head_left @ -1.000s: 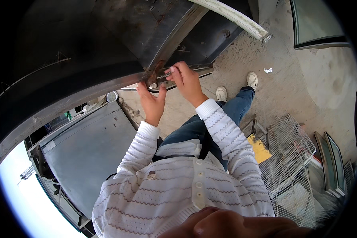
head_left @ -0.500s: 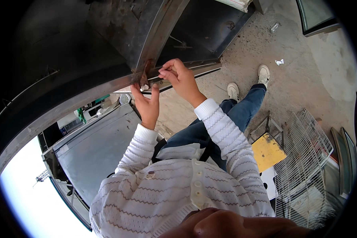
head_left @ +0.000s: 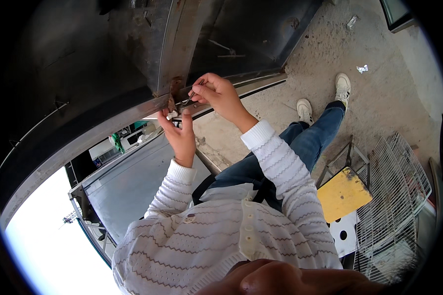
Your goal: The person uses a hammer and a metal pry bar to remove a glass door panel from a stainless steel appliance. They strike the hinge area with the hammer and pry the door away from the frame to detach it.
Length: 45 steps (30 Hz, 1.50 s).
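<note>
My left hand (head_left: 181, 140) is raised to the lower edge of a dark metal cabinet (head_left: 133, 110). Its index finger and thumb sit either side of a small white fitting (head_left: 172, 115), beside a rusty bracket (head_left: 172, 102). Just to the right, my right hand (head_left: 220, 98) pinches a thin metal rod (head_left: 196, 92) between thumb and fingers. The rod slants down toward the white fitting and the bracket; whether its tip touches them I cannot tell.
Below on the left is a grey metal-topped unit (head_left: 128, 169). To the right stand a yellow-topped stool (head_left: 344, 194) and wire racks (head_left: 391, 196). Scraps of foil (head_left: 362, 69) lie on the concrete floor (head_left: 325, 54). A glass panel (head_left: 394, 12) is at the upper right.
The thin metal rod now shows in my right hand, pointing at the fitting. My left hand stays at the fitting. The whole view has shifted slightly.
</note>
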Each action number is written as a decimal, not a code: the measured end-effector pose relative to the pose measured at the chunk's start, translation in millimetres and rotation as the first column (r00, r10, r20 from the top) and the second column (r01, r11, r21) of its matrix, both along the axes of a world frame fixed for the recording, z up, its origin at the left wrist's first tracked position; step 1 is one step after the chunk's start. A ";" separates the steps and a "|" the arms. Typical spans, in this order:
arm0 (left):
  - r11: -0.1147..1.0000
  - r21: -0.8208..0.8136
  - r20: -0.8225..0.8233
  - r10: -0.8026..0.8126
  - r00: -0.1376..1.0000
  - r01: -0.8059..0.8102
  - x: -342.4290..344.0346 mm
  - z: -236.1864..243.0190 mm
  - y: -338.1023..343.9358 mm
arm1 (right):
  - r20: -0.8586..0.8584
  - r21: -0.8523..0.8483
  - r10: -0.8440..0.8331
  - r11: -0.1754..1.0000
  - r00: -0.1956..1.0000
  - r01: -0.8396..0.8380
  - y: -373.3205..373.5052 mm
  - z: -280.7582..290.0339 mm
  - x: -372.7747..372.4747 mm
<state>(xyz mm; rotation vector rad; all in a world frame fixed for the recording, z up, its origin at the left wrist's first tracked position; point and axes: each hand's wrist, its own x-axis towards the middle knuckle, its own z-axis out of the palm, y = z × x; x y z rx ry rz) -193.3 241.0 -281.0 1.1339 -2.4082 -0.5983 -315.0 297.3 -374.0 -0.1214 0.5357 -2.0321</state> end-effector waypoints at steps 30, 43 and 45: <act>0.999 0.038 -0.012 -0.016 1.000 0.016 -3.9 2.1 2.4 | -0.028 0.036 0.041 0.999 0.999 -0.040 -11.2 13.3 -4.5; 0.999 0.041 0.012 0.014 1.000 -0.015 2.8 -0.4 -1.9 | -0.062 0.047 -0.048 0.998 0.997 0.051 -7.8 16.6 3.2; 0.999 0.050 -0.010 0.010 1.000 -0.009 4.5 -2.2 -3.2 | -0.077 0.050 -0.076 0.996 0.994 0.080 -6.7 18.9 6.7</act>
